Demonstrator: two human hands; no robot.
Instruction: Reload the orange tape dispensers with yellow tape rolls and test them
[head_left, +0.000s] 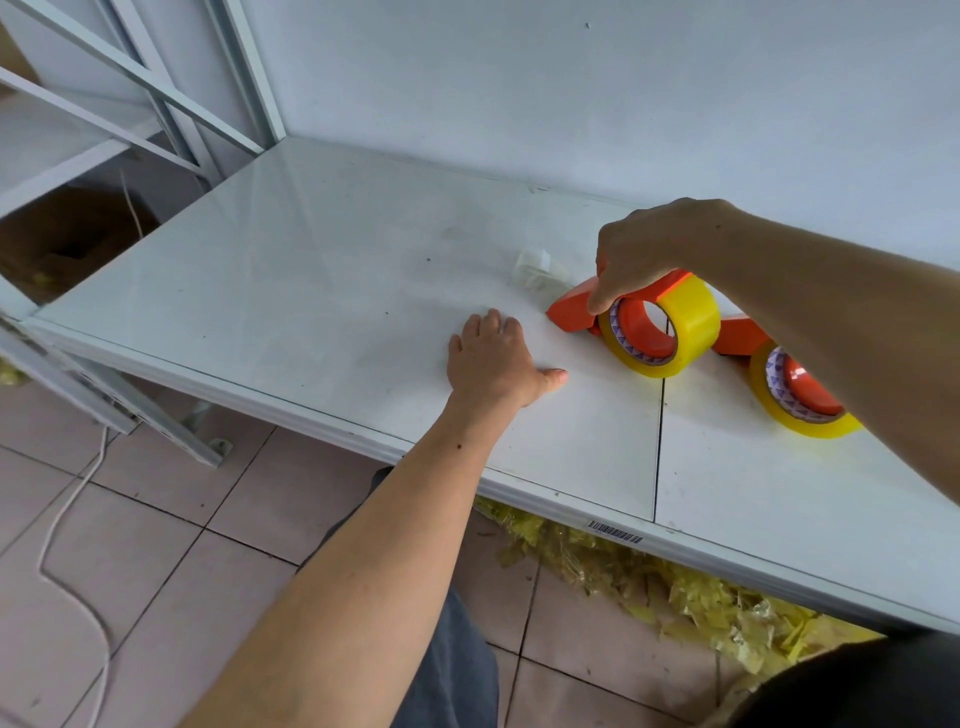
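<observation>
An orange tape dispenser (571, 309) loaded with a yellow tape roll (685, 325) stands on the white table (311, 270). My right hand (649, 249) grips this dispenser from above. A second orange dispenser (740, 335) with its own yellow roll (795, 400) lies just to the right, partly hidden by my right forearm. My left hand (493, 361) rests flat on the table, palm down, to the left of the first dispenser, holding nothing.
A crumpled scrap of clear tape (535, 270) lies behind the first dispenser. Yellow tape waste (675, 582) is piled on the tiled floor under the table. A white cable (72, 519) runs over the floor at left. White shelving (156, 104) stands at back left.
</observation>
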